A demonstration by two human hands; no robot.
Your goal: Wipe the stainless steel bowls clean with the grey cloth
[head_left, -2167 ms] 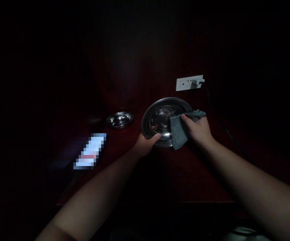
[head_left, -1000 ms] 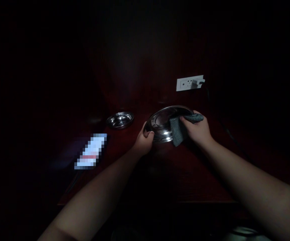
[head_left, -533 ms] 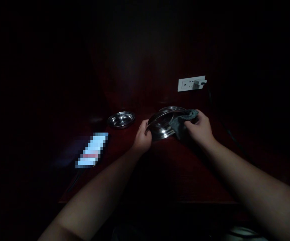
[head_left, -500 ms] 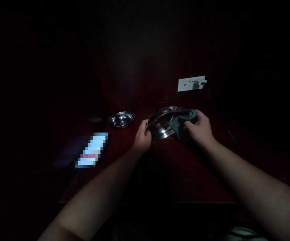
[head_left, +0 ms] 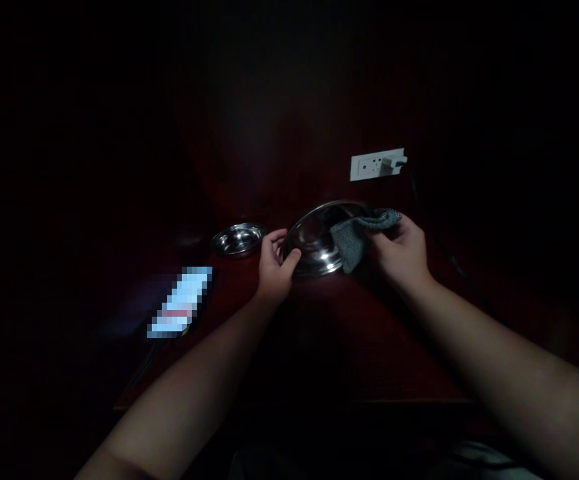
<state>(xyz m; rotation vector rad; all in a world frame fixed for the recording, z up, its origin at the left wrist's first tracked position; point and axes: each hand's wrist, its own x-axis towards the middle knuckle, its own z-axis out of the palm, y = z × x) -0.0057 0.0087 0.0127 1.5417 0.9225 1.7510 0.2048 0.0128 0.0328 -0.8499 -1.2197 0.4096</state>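
Observation:
A shiny steel bowl (head_left: 312, 243) is held tilted above the dark red table, its curved wall catching the light. My left hand (head_left: 275, 267) grips its left rim, thumb on the near side and fingers behind. At the right rim, my right hand (head_left: 403, 255) is closed on a grey-green cloth (head_left: 352, 245) that drapes over the bowl's side. The far fingers of the right hand are hidden by the cloth and bowl. A second, smaller steel bowl (head_left: 238, 241) rests upright on the table, just left of my left hand.
A lit phone (head_left: 182, 303), its screen blurred, lies at the left with a cable near it. On the back wall is a white socket plate (head_left: 367, 167) with a plug (head_left: 394, 162) and a dark cord running down right. The table's front edge (head_left: 319, 402) crosses below my forearms.
The bowl in my hands has turned and tilted, showing more of its curved wall. My left fingers have shifted on the rim, and the cloth now hangs flatter over its side.

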